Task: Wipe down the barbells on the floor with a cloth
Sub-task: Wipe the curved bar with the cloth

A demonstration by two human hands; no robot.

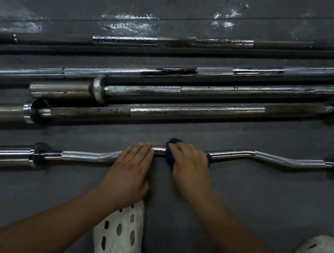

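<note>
While our left hand lies flat, grip released, on the curl bar, our right hand is clenched round the blue cloth wrapping it

Dark grey matte rubber floor filling the whole view, thin straight seam line crossing its far part, glossy wet-looking patches catching white glare, dim overall light, no wall or furniture visible

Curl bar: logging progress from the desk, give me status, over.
Left hand flat on curl bar, steadying. Right hand grips blue cloth wrapped around bar's middle. Straight barbells lie beyond, apart; nothing blocking.
</note>
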